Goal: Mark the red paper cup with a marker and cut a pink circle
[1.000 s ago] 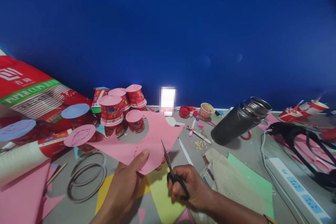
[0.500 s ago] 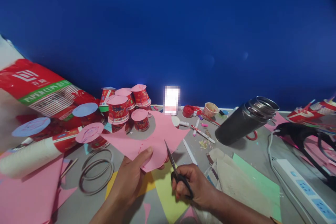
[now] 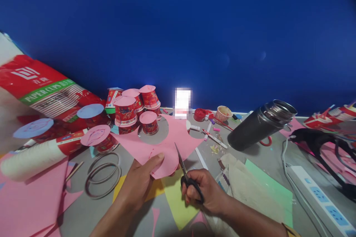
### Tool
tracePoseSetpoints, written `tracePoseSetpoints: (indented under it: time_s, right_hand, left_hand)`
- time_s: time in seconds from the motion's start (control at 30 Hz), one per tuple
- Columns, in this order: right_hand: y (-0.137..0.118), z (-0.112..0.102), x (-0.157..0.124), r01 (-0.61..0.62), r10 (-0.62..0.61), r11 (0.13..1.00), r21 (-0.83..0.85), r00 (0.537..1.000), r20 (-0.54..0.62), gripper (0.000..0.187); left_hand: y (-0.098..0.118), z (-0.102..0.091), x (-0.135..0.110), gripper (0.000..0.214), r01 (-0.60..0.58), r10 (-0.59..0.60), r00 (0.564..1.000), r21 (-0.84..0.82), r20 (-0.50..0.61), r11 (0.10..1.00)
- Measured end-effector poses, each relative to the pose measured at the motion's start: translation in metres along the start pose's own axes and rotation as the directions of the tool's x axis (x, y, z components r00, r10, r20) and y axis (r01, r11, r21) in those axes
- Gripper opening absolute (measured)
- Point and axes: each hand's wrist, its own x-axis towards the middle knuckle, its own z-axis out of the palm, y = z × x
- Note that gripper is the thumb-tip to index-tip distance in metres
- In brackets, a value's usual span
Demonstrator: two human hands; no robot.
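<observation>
My left hand [image 3: 141, 181] pinches a sheet of pink paper [image 3: 174, 133] with the thumb on top, close to its lower edge. Curved pieces have been cut from this sheet, and a rounded lobe sticks out at the bottom. Black-handled scissors [image 3: 184, 170] are in my right hand [image 3: 204, 189], fingers through the loops. Their blades point up and away, at the right side of the lobe. Whether the blades are parted is hard to see. Beyond the sheet stand red paper cups [image 3: 125, 113] turned upside down, topped with pink paper discs.
A bag of paper cups [image 3: 50, 92] leans at the left, above a long cup stack [image 3: 30, 163]. Grey rings [image 3: 102, 176] lie beside my left forearm. At the right are a black flask [image 3: 258, 126], a power strip [image 3: 319, 196] and green paper [image 3: 267, 189]. Yellow paper [image 3: 179, 200] lies beneath my hands.
The view has shifted slightly. Both hands, the pink paper and the scissors keep nearly the same places, with the blades still at the lobe's right side.
</observation>
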Motion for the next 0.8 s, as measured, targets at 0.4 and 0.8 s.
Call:
tracePoseSetpoints:
  time_s: [0.4,0.8]
  right_hand:
    - [0.001,0.002,0.000,-0.003,0.003,1.000,0.012,1.000,0.002,0.080]
    - [0.007,0.002,0.001,0.000,0.001,0.999,0.040,1.000,-0.001,0.080]
  left_hand:
    - [0.002,-0.002,0.000,0.038,-0.039,0.039,0.998,0.007,0.055,0.999]
    - [0.005,-0.004,0.001,0.036,-0.047,0.043,0.995,0.050,0.091,0.998]
